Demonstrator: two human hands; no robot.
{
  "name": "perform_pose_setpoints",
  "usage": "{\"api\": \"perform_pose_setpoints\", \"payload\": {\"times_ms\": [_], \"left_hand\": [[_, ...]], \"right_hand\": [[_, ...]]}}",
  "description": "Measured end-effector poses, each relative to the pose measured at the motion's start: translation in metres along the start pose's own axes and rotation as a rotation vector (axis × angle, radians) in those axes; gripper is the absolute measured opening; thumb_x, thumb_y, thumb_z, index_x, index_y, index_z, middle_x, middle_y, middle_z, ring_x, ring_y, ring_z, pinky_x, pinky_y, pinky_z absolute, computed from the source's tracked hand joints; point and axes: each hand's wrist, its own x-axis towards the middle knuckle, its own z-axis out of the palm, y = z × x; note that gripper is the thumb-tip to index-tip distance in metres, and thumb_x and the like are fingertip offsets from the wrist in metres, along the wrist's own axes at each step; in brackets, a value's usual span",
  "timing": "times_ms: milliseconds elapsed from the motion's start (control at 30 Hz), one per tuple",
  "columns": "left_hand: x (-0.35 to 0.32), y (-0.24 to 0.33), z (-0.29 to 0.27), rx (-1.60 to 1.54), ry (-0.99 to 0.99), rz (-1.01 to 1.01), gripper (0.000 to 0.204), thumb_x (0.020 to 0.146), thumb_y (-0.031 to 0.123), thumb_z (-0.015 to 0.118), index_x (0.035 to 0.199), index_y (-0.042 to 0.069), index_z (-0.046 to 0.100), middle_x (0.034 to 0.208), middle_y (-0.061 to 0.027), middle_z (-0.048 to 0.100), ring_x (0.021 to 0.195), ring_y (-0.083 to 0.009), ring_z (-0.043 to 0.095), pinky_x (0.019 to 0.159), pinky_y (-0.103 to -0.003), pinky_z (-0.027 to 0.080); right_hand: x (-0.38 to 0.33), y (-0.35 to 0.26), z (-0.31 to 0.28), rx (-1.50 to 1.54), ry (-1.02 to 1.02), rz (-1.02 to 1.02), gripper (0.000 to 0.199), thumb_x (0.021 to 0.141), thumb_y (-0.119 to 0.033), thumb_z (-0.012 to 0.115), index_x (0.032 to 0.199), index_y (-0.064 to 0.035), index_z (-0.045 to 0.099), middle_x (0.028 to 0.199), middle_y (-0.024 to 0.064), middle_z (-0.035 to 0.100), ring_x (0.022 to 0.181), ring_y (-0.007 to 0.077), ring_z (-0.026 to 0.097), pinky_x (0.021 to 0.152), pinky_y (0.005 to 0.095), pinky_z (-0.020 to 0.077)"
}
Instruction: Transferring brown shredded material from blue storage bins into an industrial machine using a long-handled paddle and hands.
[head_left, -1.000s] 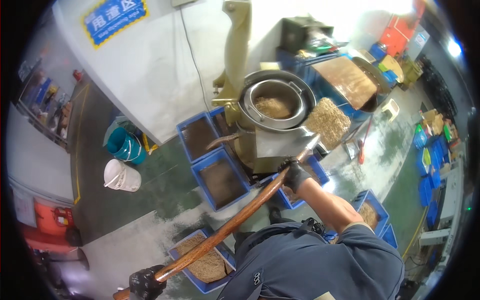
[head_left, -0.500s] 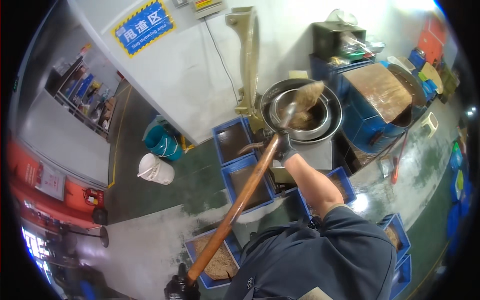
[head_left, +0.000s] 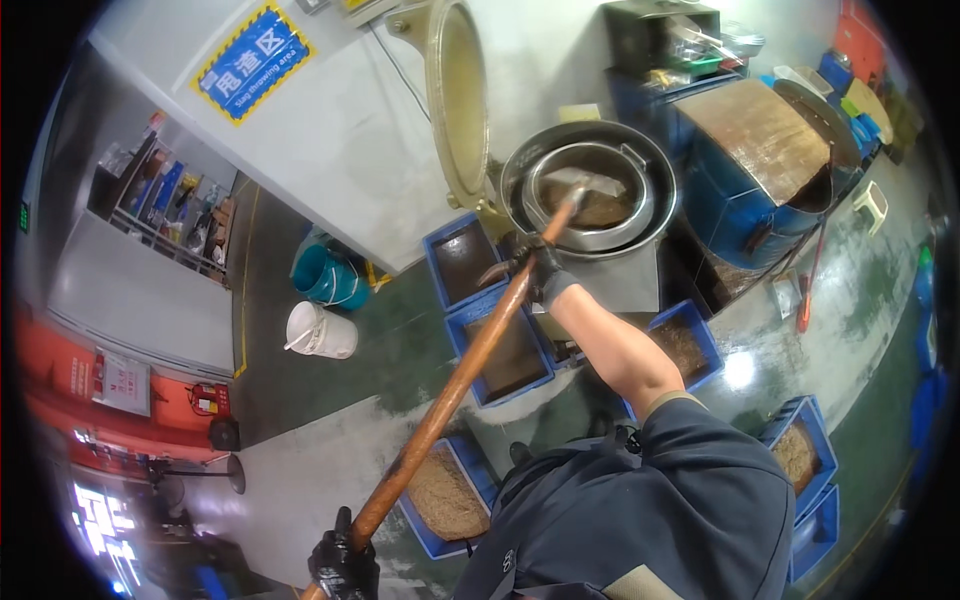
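Note:
A long brown wooden handle runs diagonally from lower left to upper middle; it belongs to a shovel [head_left: 598, 184] whose flat grey blade is inside a round metal basin [head_left: 652, 215]. Nested rings form the basin, and brown material [head_left: 605, 212] lies at its bottom. My right hand [head_left: 537, 268], in a black glove, is wrapped round the shaft just short of the basin. Lower left, my left hand [head_left: 345, 560], also black-gloved, closes on the handle near its rear part, one finger pointing up. Beside the basin a round lid [head_left: 460, 110] stands raised.
Blue bins [head_left: 460, 262] of murky brown content stand left of the basin. Another blue bin [head_left: 470, 470] by my body holds tan shavings-like material. A white bucket [head_left: 325, 333] and a teal bucket [head_left: 325, 275] are further left. Right of the basin stands a blue drum-like machine [head_left: 735, 240].
The shovel blade, raised over the basin with tan material on it before, is now lower inside it and looks bare. Both hands keep their grip on the handle. The view has shifted.

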Motion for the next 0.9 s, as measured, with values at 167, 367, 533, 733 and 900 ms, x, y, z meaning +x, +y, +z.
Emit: {"api": "perform_pose_setpoints", "payload": {"times_ms": [167, 367, 533, 733, 900], "left_hand": [[0.004, -0.009, -0.016, -0.076, -0.025, 0.011, 0.043, 0.084, 0.021, 0.062, 0.126, 0.023, 0.058, 0.074, -0.0088, 0.06, 0.062, -0.0273, 0.059, 0.056, -0.042, 0.048], [-0.015, -0.063, -0.047, -0.564, -0.142, -0.104, 0.051, 0.089, 0.014, 0.055, 0.139, 0.022, 0.045, 0.07, -0.0025, 0.052, 0.05, -0.0096, 0.045, 0.044, -0.025, 0.038], [0.037, -0.033, -0.038, -0.083, -0.156, 0.135, 0.064, 0.067, 0.022, 0.072, 0.128, 0.016, 0.052, 0.074, -0.0125, 0.064, 0.065, -0.0303, 0.063, 0.061, -0.045, 0.049], [0.048, 0.06, -0.01, 0.11, -0.028, 0.113, 0.063, 0.07, 0.016, 0.068, 0.13, 0.02, 0.052, 0.072, -0.0118, 0.061, 0.07, -0.0312, 0.062, 0.063, -0.046, 0.048], [0.009, -0.061, -0.018, -0.619, -0.065, 0.0, 0.053, 0.083, 0.022, 0.057, 0.134, 0.013, 0.044, 0.084, -0.014, 0.058, 0.052, -0.0225, 0.05, 0.046, -0.035, 0.041]], "right_hand": [[0.027, 0.012, -0.02, -0.045, -0.361, 0.04, 0.024, 0.085, -0.027, 0.051, 0.076, -0.0061, 0.057, 0.066, 0.007, 0.055, 0.061, 0.0194, 0.054, 0.06, 0.0308, 0.047], [-0.011, 0.071, -0.001, -0.218, -0.03, -0.01, 0.039, 0.09, -0.033, 0.044, 0.075, -0.0008, 0.06, 0.062, 0.0119, 0.057, 0.061, 0.0252, 0.057, 0.057, 0.037, 0.0474], [0.059, 0.006, -0.036, -0.094, -0.042, -0.017, 0.038, 0.091, -0.041, 0.044, 0.076, -0.0074, 0.055, 0.065, 0.0084, 0.054, 0.059, 0.0262, 0.054, 0.057, 0.0403, 0.0464], [0.051, -0.046, -0.029, -0.111, 0.189, 0.008, 0.029, 0.091, -0.039, 0.051, 0.081, -0.0119, 0.054, 0.059, 0.0073, 0.05, 0.052, 0.0259, 0.051, 0.049, 0.0408, 0.0434], [0.007, -0.007, -0.003, 0.026, -0.02, 0.046, 0.027, 0.092, -0.037, 0.053, 0.08, -0.012, 0.055, 0.063, 0.0073, 0.053, 0.055, 0.0245, 0.052, 0.052, 0.0384, 0.046]]}}
